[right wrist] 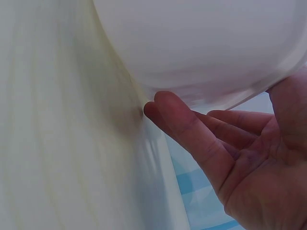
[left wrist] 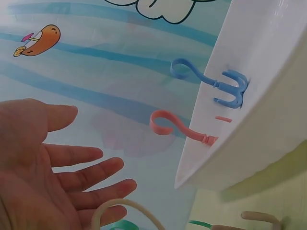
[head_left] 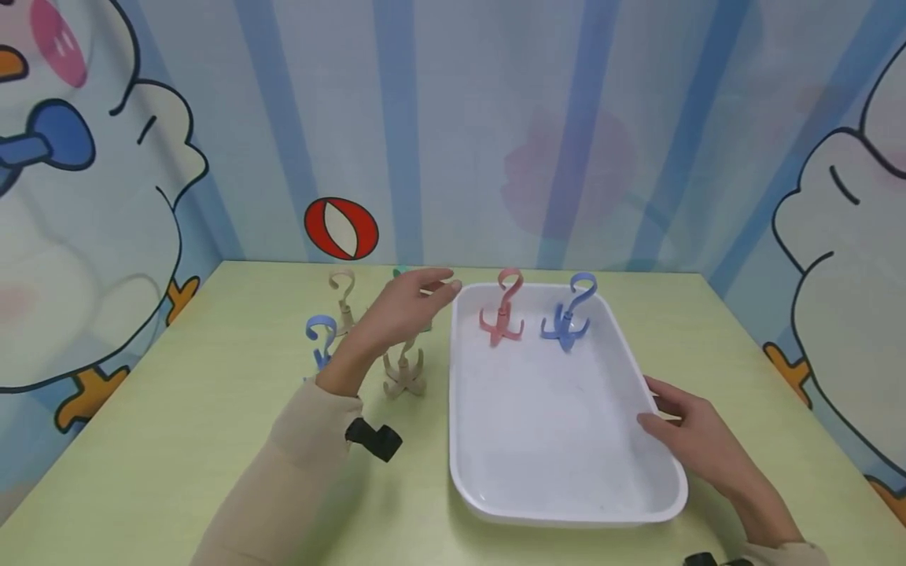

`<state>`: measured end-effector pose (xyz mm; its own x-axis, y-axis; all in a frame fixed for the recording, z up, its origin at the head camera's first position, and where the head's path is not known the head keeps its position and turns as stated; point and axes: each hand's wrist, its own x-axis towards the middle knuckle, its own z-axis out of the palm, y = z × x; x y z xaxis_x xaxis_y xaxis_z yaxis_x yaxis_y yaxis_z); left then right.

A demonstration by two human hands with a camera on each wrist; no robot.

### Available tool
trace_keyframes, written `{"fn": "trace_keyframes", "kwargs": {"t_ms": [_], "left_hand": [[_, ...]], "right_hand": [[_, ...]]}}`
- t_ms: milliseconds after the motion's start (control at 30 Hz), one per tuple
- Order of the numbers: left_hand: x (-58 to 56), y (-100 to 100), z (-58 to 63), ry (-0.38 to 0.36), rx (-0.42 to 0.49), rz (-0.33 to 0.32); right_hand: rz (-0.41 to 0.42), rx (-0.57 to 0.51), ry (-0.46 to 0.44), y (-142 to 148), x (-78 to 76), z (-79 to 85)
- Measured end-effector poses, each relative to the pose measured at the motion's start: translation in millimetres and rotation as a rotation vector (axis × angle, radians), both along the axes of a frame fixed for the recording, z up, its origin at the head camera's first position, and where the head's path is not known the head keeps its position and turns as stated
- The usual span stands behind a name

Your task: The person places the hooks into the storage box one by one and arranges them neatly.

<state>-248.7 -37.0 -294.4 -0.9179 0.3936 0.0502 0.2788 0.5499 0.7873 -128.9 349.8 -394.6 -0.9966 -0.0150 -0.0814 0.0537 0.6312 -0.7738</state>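
The left hand (head_left: 406, 310) is hanging beside the white tub (head_left: 552, 440), with its fingers loose and a bit spread, and it is holding nothing. The right hand (head_left: 697, 436) is gripping the tub's right edge, thumb over the rim and fingers outside; I cannot tell how hard it is squeezing. The tub is sitting on the table (head_left: 177, 440). Inside, at the far end, a red hook (head_left: 502, 322) and a blue hook (head_left: 565, 326) are standing near each other. To the left of the tub, a front tan hook (head_left: 404, 376), a back tan hook (head_left: 346, 314) and another blue hook (head_left: 322, 359) are standing close together.

The left sleeve (head_left: 283, 472) could be catching a loop and knocking one over. A green hook (head_left: 400, 271) is mostly hiding behind the hand, so the fingers could be bumping it by mistake. If the right hand is tugging, the hooks inside could be tipping, because their legs are looking thin.
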Motion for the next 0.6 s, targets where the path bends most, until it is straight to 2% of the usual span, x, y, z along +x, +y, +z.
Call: {"fn": "trace_keyframes", "kwargs": {"t_ms": [400, 600], "left_hand": [[4.7, -23, -12.4, -0.142, 0.085, 0.048], [2.9, -32, -20.8, -0.161, 0.099, 0.029]], "right_hand": [[-0.005, 0.014, 0.005, -1, -0.4, -0.8], [-0.008, 0.028, 0.008, 0, -1.1, 0.0]]}}
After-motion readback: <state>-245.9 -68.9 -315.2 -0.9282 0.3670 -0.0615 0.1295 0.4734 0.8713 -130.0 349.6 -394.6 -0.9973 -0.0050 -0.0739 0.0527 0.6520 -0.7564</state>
